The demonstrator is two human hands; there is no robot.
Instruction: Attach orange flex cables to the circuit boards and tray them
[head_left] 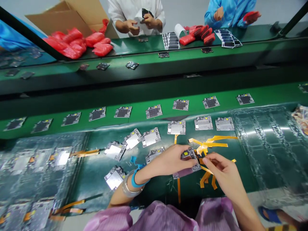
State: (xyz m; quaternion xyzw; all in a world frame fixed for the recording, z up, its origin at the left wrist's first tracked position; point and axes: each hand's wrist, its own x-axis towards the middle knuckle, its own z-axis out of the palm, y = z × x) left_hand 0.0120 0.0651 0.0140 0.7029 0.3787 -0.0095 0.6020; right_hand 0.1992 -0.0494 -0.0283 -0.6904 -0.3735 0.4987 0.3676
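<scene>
My left hand (pixel 172 158) is closed on a circuit board (pixel 186 154) with a yellow sticker, holding it tilted above the green work surface. My right hand (pixel 225 168) pinches with thumb and forefinger at the board's right edge, on an orange flex cable (pixel 201 161) whose end is partly hidden by the fingers. Just beyond lies a bunch of orange flex cables (pixel 204 147), with more strips (pixel 205 179) below. Several boards with silver shields lie around, such as one (pixel 151 137) beyond my left wrist and another (pixel 176 127) straight ahead.
Boards with dark shields (pixel 154 111) sit in a row on the green conveyor (pixel 134 123). A clear tray (pixel 267 144) is at the right; stacked trays with boards (pixel 79 141) are at the left. Across the line, two people handle parts beside red bags (pixel 69 41).
</scene>
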